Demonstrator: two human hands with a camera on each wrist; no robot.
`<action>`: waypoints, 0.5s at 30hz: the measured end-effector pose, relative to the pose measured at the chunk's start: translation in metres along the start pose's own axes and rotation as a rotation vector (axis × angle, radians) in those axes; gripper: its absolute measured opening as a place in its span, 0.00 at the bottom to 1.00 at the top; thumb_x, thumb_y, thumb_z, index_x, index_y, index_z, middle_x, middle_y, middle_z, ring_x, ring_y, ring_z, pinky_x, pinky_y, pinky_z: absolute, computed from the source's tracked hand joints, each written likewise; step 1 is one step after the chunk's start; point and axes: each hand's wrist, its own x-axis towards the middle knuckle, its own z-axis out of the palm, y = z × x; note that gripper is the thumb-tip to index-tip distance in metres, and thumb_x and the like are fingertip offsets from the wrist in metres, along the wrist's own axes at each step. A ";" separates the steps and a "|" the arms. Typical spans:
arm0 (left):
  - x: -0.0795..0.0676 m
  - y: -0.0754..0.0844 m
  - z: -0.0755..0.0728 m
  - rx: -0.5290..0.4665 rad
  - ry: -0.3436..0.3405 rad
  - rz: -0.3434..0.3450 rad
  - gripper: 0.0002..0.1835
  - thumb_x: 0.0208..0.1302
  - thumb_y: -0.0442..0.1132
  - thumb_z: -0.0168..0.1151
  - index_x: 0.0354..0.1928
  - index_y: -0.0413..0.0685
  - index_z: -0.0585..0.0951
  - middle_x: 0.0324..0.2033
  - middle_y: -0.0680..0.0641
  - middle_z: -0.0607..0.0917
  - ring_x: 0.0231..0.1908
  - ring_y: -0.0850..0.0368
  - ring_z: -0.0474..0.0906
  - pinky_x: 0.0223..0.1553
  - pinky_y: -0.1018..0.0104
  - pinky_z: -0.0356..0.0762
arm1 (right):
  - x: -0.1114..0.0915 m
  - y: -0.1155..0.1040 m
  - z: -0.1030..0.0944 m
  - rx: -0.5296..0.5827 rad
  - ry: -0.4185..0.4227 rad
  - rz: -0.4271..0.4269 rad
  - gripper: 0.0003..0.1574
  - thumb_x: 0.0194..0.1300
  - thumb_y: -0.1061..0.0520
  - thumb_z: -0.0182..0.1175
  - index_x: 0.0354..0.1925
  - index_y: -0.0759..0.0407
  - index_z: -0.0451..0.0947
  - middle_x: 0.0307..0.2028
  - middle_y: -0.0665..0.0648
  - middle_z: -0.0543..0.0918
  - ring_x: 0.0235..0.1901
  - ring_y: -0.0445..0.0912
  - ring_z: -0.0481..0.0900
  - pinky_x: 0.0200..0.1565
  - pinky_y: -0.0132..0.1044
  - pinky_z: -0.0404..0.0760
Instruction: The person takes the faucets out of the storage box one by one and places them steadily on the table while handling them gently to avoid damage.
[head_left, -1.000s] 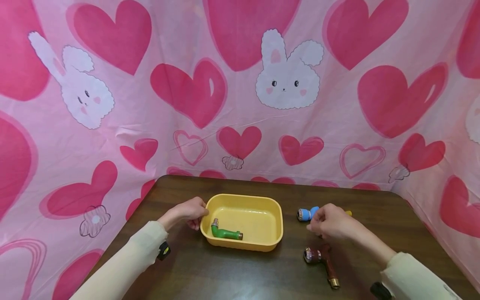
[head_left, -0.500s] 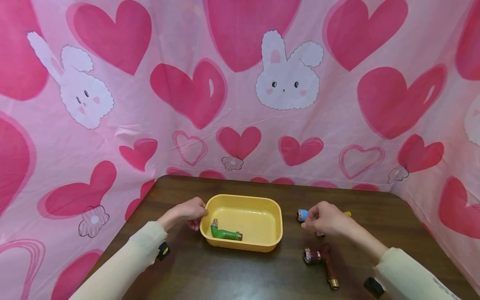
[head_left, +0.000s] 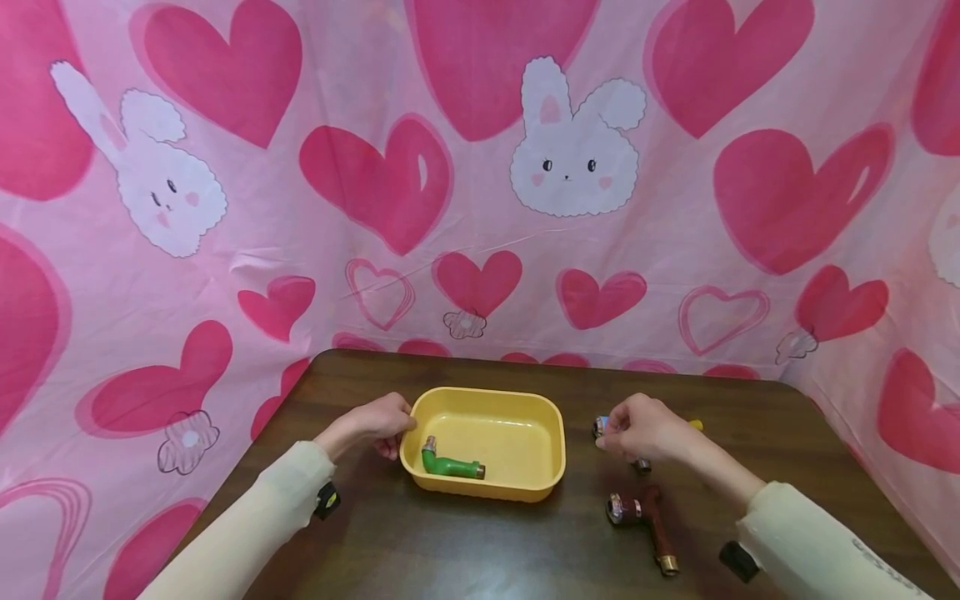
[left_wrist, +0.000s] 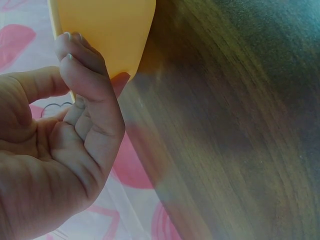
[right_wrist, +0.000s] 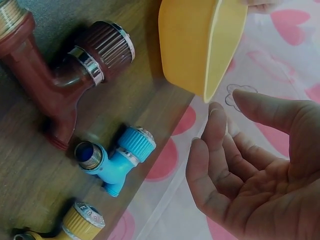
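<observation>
A yellow plastic tub (head_left: 558, 425) stands mid-table in the head view. My left hand (head_left: 381, 423) grips its left rim, thumb at the edge; the left wrist view has those fingers (left_wrist: 87, 82) against the tub's wall. Inside lies a green tap (head_left: 452, 467) with metal ends. To the right, my right hand (head_left: 648, 429) hovers palm down with nothing in it, partly hiding a blue tap (right_wrist: 117, 170). Its fingers are loosely bent in the right wrist view, apart from that tap. A maroon tap (head_left: 651, 521) lies nearer the front.
Beyond the blue one, a yellow tap (right_wrist: 82, 222) lies on the dark wooden table (head_left: 360, 533), mostly covered by the hand in the head view. Pink cloth (head_left: 480, 208) with hearts and rabbits hangs behind the table and along both sides.
My right hand has drifted left and slightly away from me over the blue tap, covering more of it. The left hand and the tub stay put.
</observation>
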 end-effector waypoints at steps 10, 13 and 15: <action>0.003 -0.002 0.001 0.002 0.002 -0.010 0.11 0.75 0.31 0.55 0.32 0.37 0.83 0.15 0.45 0.79 0.12 0.59 0.75 0.18 0.68 0.80 | 0.005 -0.001 0.004 -0.026 0.000 -0.047 0.12 0.66 0.55 0.73 0.28 0.57 0.84 0.19 0.53 0.80 0.21 0.47 0.79 0.27 0.39 0.78; 0.003 -0.002 0.002 0.004 0.002 -0.008 0.11 0.75 0.31 0.55 0.33 0.36 0.83 0.15 0.45 0.79 0.12 0.59 0.75 0.18 0.68 0.80 | 0.006 -0.002 0.004 -0.034 0.002 -0.066 0.12 0.66 0.55 0.73 0.28 0.57 0.83 0.20 0.53 0.80 0.20 0.44 0.77 0.27 0.40 0.78; 0.003 -0.002 0.002 0.009 0.003 -0.005 0.11 0.75 0.31 0.55 0.33 0.36 0.83 0.15 0.45 0.79 0.12 0.59 0.75 0.18 0.68 0.80 | 0.006 -0.003 0.004 -0.031 0.003 -0.062 0.12 0.66 0.55 0.73 0.27 0.56 0.83 0.20 0.53 0.80 0.20 0.44 0.76 0.27 0.39 0.77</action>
